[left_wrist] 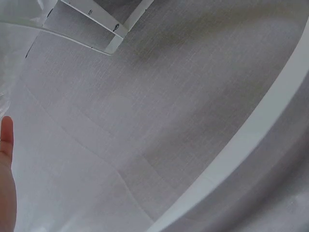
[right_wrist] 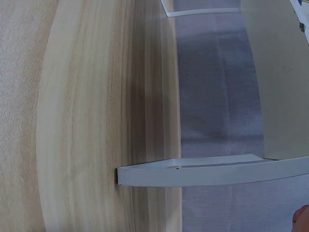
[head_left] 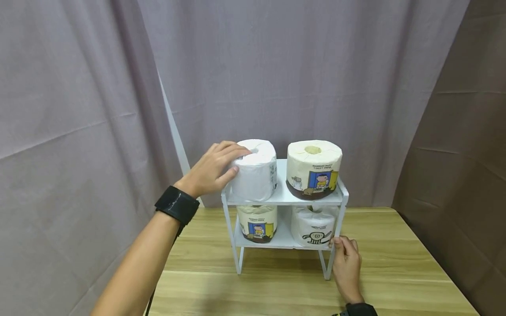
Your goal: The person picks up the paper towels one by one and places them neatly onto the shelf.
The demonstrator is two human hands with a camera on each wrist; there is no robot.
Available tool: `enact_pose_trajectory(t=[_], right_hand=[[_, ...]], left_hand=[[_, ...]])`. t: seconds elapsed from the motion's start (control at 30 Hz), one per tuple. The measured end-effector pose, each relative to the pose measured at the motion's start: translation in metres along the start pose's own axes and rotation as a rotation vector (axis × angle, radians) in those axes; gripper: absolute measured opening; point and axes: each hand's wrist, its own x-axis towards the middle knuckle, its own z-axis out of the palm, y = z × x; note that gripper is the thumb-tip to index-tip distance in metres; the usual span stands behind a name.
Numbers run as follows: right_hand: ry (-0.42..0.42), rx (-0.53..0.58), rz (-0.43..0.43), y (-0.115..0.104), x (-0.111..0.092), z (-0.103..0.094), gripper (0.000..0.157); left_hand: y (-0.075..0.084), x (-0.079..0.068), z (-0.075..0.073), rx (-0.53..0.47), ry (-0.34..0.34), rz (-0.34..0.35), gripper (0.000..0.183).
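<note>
On the top shelf of a small white two-tier rack [head_left: 282, 202] stands a white-wrapped toilet paper roll [head_left: 254, 180] at the left. My left hand [head_left: 215, 169] grips it, fingers over its top near the core hole and thumb against its side. Lower right, my right hand [head_left: 348, 263] pinches the rack's right front leg [right_wrist: 154, 176] beside the lower shelf. Only a fingertip of that hand shows in the right wrist view. A cream printed toilet paper roll [head_left: 314, 171] stands at the right of the top shelf.
Below, the lower shelf holds another cream printed roll [head_left: 258, 224] at left and a white roll with a cartoon figure [head_left: 314, 228] at right. The rack stands on a wood-grain table [head_left: 379, 254]. Grey curtains [head_left: 316, 66] hang close behind and to the sides.
</note>
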Motion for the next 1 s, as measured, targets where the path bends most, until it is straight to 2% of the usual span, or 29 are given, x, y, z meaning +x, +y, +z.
enact_pose_trajectory(t=[0.27,0.57,0.83,1.0], right_hand=[[0.029,0.018,-0.023,-0.002,0.001,0.001,0.017],[0.016,0.006,-0.011,-0.001,-0.001,0.001,0.018],[0.008,0.007,-0.010,-0.002,0.000,0.001,0.017],[0.002,0.007,-0.008,-0.003,0.002,-0.001,0.017]], left_hand=[[-0.003,0.002,0.002,-0.037,-0.020,0.006,0.041],[0.001,0.005,0.005,-0.060,-0.016,-0.018,0.038],[0.009,0.010,0.001,-0.029,-0.034,-0.052,0.040],[0.020,0.014,0.000,0.037,-0.022,-0.086,0.042]])
